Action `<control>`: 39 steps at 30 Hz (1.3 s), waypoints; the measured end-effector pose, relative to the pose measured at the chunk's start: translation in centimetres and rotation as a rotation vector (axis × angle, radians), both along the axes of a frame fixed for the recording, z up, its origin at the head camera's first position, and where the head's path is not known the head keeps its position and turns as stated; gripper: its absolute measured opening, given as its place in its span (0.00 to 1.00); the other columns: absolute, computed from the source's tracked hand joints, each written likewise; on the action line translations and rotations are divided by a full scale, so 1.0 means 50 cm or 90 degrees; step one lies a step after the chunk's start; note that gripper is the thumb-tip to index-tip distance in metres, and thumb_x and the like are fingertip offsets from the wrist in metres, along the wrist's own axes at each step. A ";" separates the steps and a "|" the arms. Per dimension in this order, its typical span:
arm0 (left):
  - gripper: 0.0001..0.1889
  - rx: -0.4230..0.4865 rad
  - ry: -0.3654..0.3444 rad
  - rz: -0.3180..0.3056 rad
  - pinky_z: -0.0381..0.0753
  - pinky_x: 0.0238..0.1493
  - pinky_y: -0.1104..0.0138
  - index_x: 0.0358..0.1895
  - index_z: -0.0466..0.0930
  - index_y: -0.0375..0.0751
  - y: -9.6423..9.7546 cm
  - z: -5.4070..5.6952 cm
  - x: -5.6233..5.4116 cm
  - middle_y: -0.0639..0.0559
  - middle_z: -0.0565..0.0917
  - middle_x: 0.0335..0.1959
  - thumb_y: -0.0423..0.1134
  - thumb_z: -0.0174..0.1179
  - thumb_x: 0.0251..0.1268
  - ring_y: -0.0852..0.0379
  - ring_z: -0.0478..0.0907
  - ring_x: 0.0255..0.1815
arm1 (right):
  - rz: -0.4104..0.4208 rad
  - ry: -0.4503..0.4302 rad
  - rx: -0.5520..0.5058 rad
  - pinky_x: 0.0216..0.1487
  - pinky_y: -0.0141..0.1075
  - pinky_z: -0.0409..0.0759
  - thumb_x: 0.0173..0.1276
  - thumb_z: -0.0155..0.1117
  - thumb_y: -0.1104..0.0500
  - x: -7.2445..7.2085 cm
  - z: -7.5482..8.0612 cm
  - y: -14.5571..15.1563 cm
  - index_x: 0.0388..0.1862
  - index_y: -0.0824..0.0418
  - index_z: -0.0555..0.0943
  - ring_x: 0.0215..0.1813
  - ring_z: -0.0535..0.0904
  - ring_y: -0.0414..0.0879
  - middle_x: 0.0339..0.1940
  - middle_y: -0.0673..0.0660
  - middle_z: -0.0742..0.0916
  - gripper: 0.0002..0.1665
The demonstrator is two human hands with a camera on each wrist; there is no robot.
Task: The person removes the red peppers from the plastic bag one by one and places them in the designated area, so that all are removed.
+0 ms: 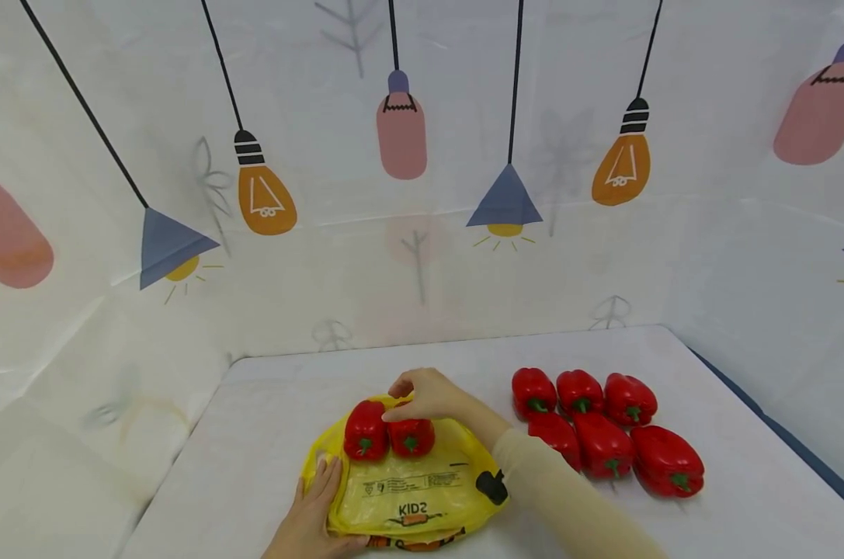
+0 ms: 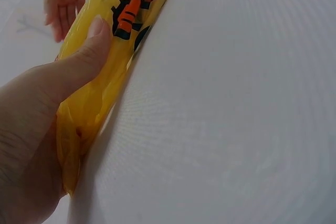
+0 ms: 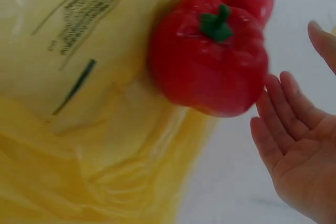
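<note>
A yellow plastic bag (image 1: 408, 497) with printed lettering lies on the table in front of me. My left hand (image 1: 313, 516) holds its left side; in the left wrist view the thumb (image 2: 86, 66) presses the printed plastic, and the other fingers are hidden behind it. Two red bell peppers with green stems, a left one (image 1: 366, 431) and a right one (image 1: 413, 439), sit side by side at the bag's far part. Over the right pepper is my right hand (image 1: 427, 396), fingers loosely extended. In the right wrist view its fingertips are right beside that pepper (image 3: 210, 72), nothing gripped.
Several more red bell peppers (image 1: 603, 442) stand grouped in two rows on the right of the white table (image 1: 268, 411). A pale wall sheet (image 1: 449, 287) printed with hanging lamps rises behind the table's far edge.
</note>
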State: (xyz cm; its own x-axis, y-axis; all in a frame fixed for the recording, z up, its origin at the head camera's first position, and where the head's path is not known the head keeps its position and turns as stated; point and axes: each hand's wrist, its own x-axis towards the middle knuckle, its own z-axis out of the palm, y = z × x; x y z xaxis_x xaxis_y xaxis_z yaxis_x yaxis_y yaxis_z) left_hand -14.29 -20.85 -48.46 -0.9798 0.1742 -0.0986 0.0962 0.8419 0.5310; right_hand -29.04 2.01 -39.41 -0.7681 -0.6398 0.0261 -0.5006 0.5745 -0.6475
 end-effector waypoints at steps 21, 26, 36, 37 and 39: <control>0.62 0.004 0.003 -0.002 0.37 0.70 0.39 0.74 0.51 0.29 0.005 0.002 -0.005 0.32 0.54 0.74 0.69 0.66 0.44 0.35 0.42 0.76 | -0.005 -0.014 0.017 0.47 0.36 0.79 0.45 0.81 0.44 0.008 -0.077 0.023 0.65 0.62 0.70 0.52 0.75 0.46 0.54 0.54 0.79 0.51; 0.62 0.006 -0.001 -0.002 0.37 0.70 0.38 0.74 0.50 0.28 0.004 0.000 -0.006 0.32 0.54 0.74 0.69 0.66 0.45 0.35 0.42 0.75 | -0.009 0.006 0.012 0.47 0.35 0.79 0.46 0.80 0.43 0.010 -0.083 0.021 0.65 0.62 0.70 0.50 0.76 0.45 0.52 0.54 0.77 0.51; 0.63 0.008 0.005 -0.002 0.37 0.70 0.38 0.74 0.50 0.28 -0.001 -0.005 -0.004 0.31 0.54 0.74 0.69 0.68 0.43 0.35 0.40 0.76 | -0.078 0.025 -0.070 0.44 0.36 0.82 0.51 0.73 0.35 0.024 -0.038 -0.003 0.67 0.54 0.70 0.53 0.76 0.46 0.55 0.52 0.77 0.48; 0.63 0.009 0.006 -0.002 0.37 0.70 0.38 0.74 0.50 0.28 -0.001 -0.006 -0.004 0.31 0.54 0.74 0.69 0.68 0.43 0.35 0.41 0.76 | -0.082 0.032 -0.085 0.44 0.37 0.82 0.51 0.73 0.36 0.026 -0.033 -0.004 0.67 0.55 0.70 0.53 0.76 0.47 0.55 0.52 0.77 0.47; 0.63 0.012 0.006 -0.002 0.37 0.70 0.38 0.74 0.50 0.28 -0.001 -0.006 -0.003 0.32 0.54 0.74 0.69 0.68 0.43 0.35 0.41 0.76 | -0.089 0.052 -0.109 0.45 0.38 0.82 0.52 0.74 0.38 0.029 -0.024 -0.007 0.67 0.55 0.70 0.54 0.76 0.47 0.56 0.53 0.76 0.46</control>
State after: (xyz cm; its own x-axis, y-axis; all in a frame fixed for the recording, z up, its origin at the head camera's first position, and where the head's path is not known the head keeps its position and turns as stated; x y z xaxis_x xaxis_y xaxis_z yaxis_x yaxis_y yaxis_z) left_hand -14.46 -20.91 -48.78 -0.9802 0.1787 -0.0858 0.1038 0.8316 0.5455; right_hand -27.57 1.67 -40.61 -0.8402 -0.5079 0.1899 -0.4778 0.5278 -0.7022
